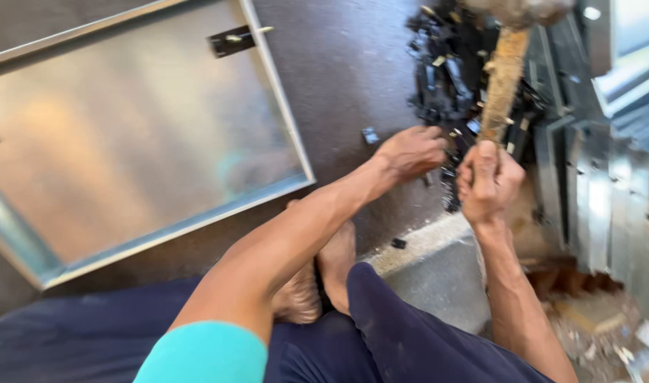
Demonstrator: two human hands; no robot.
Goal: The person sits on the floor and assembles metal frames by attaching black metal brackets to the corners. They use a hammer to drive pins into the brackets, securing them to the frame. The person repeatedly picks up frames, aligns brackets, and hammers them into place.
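Gripping the hammer handle (pixel 502 78) in my closed right hand (pixel 487 181) | left hand (pixel 409 151) curled over black metal pieces (pixel 445 78) at 1 o'clock, hold unclear | metal tray (pixel 161 142) at 10 o'clock

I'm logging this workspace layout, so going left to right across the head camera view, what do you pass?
Large sheet-metal tray → left hand reaching into the pile of small black parts → right hand gripping the wooden hammer handle → stacked sheet-metal pieces.
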